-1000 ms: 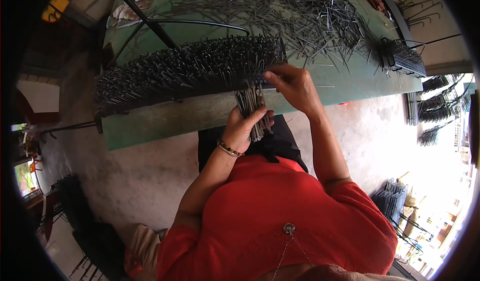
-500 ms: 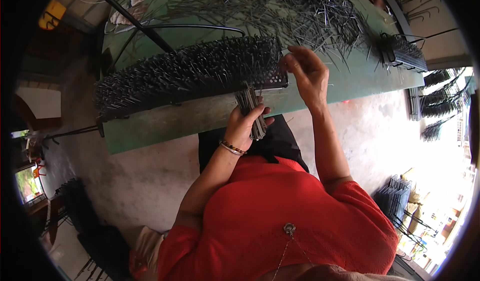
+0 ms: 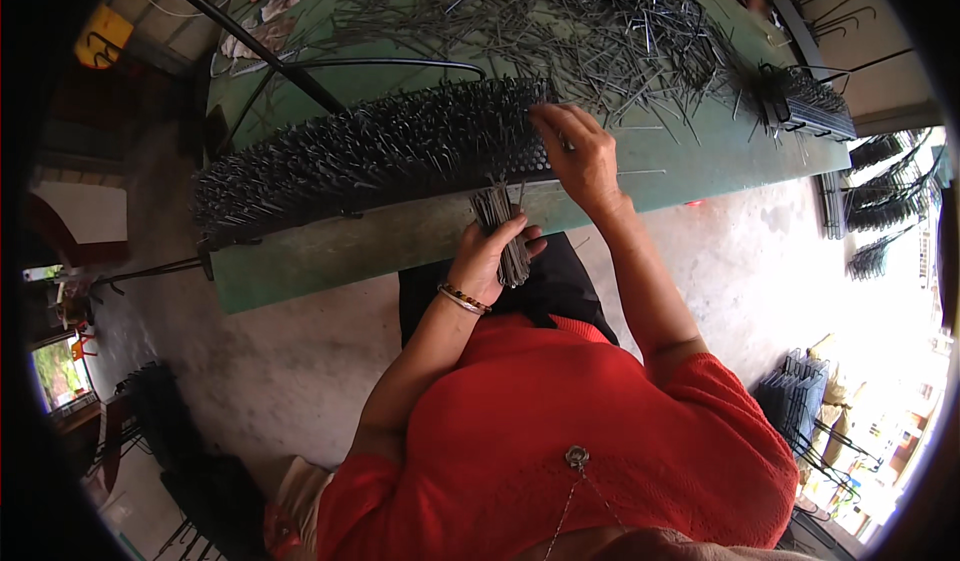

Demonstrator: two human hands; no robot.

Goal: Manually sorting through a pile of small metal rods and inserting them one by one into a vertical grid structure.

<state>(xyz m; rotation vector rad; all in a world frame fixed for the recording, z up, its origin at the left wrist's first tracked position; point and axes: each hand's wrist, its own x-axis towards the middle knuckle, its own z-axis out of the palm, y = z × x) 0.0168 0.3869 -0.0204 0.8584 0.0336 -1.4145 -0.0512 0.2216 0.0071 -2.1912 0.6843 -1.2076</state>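
A bundle of thin grey metal rods stands tilted in my left hand, whose fingers wrap round it just off the table's near edge. Beyond it lies a long black perforated rack, densely filled with short dark metal rods that stick up. Some holes show bare at its right end. There my right hand reaches over the rack with thumb and fingertips pressed together. Whatever they pinch is too small to make out. One thin rod shows beside my right wrist; whether it lies on the table is unclear.
Loose metal rods lie in a wide heap across the green table. A black bar slants over the rack's left part. A smaller filled rack sits at the table's right end. Dark racks stand on the floor at right.
My right hand has moved left from beside the rack's end to over it, and its fingers have come together. My left hand stays nearly in place with the bundle.
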